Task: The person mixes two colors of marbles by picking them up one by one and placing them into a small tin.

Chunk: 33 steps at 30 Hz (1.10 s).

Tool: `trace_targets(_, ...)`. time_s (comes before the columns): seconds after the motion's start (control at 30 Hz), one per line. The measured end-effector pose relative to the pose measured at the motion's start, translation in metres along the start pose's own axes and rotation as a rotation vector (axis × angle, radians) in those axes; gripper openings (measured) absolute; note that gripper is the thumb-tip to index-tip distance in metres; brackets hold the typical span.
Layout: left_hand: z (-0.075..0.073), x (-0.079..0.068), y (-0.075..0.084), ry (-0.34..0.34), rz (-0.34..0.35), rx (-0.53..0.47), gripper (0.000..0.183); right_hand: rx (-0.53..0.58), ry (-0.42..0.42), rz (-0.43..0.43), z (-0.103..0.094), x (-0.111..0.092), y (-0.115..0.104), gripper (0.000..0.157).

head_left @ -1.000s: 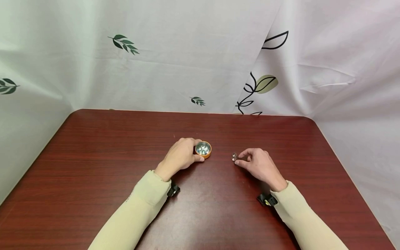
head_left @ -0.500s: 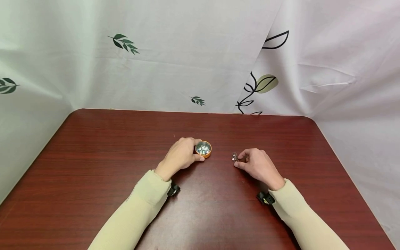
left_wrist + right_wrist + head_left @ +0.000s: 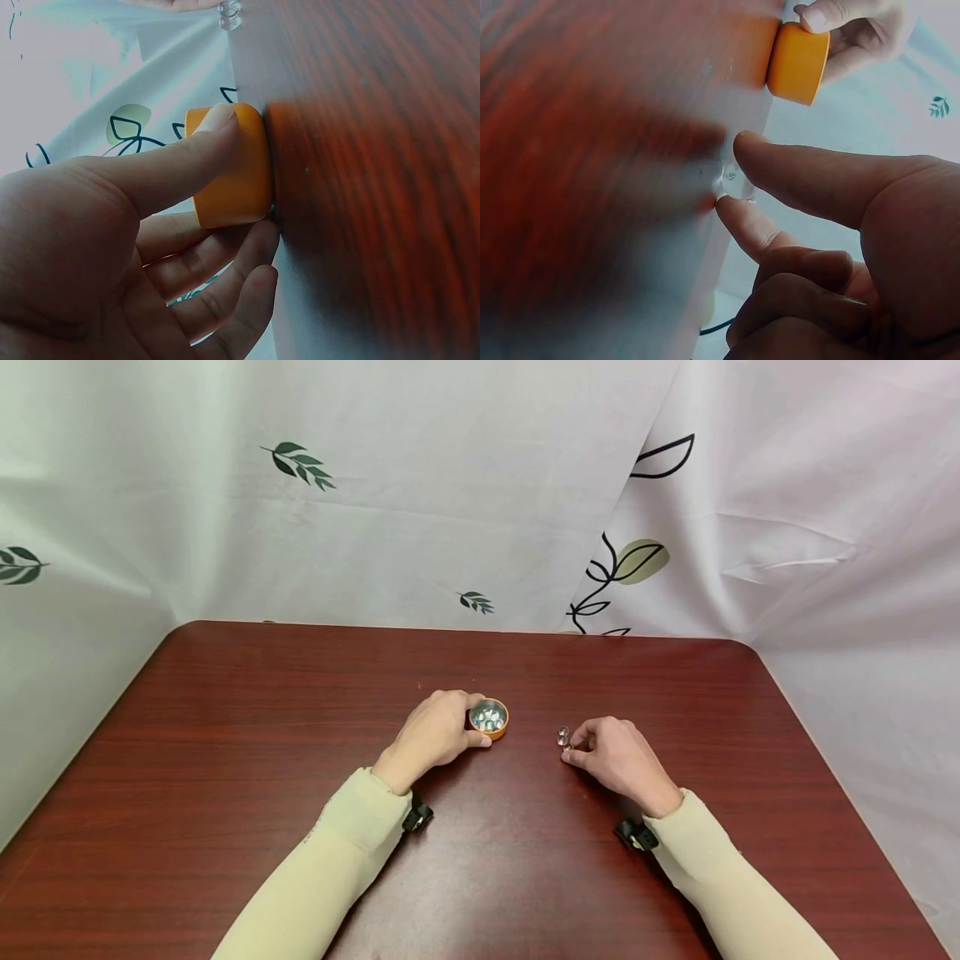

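A pale cloth with printed leaves hangs behind and beside a reddish-brown table (image 3: 517, 860). Left of the middle, the person's left hand (image 3: 431, 731) grips an orange cup (image 3: 244, 176) by its side, thumb on the near wall and fingers round the far side. The cup stands upright on the tabletop, with shiny pieces (image 3: 488, 719) inside. To the right, well apart from the cup, clear beads (image 3: 562, 737) lie just left of the right hand's (image 3: 621, 760) thumb and forefinger tips. Those two tips are parted, the other fingers curled; whether they pinch a bead cannot be told.
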<state>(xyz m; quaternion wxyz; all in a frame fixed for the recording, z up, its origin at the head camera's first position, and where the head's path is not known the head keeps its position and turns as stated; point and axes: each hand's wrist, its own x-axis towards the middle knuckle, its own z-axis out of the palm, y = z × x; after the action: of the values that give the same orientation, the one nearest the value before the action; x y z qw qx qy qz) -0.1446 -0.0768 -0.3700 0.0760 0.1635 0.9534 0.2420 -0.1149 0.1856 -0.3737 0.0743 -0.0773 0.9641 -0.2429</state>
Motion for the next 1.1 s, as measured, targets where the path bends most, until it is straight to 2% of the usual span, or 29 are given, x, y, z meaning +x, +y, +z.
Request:
trace_targets(0.63, 0.0013, -0.0007, 0.0002, 0.005, 0.012, 0.006, 0.062, 0.014, 0.020, -0.018, -0.0016, -0.0035, 0.0028, 0.007)
trace_targets(1.1, 0.0001, -0.0008, 0.0004, 0.009, 0.015, 0.009, 0.063, 0.047, 0.076, -0.022, -0.0053, -0.0032, 0.0023, 0.011)
